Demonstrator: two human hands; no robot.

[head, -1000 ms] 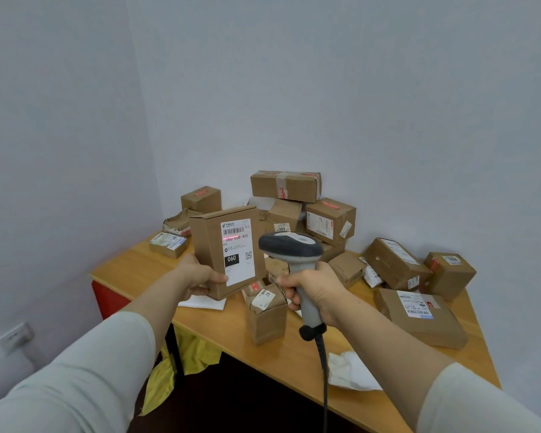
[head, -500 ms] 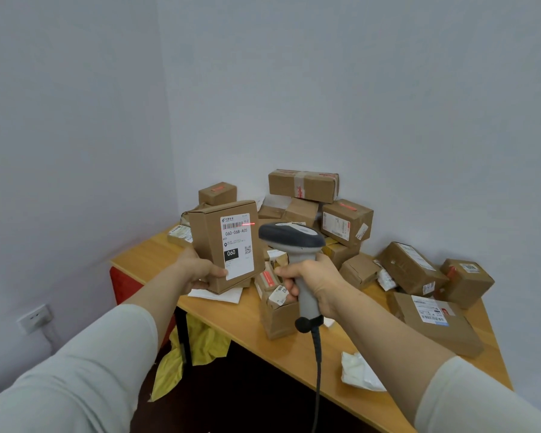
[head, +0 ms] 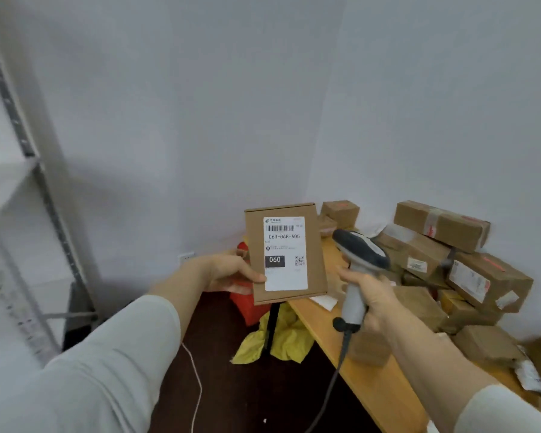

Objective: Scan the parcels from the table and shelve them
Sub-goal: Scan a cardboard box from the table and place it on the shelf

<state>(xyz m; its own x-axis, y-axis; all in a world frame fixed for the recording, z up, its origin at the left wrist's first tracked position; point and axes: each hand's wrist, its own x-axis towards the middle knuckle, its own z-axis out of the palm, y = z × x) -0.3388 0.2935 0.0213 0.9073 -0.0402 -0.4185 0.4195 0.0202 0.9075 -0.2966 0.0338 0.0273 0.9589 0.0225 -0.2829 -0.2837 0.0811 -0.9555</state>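
Since the earlier frame the parcel has swung left off the table toward the shelf, its label facing the person, probably for reading, left hand pinching its edge, right hand curled round the scanner handle.

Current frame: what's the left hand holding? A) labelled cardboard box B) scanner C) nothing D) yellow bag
A: the left hand grips the box at its left edge, label toward the camera, while the scanner is in the right hand.
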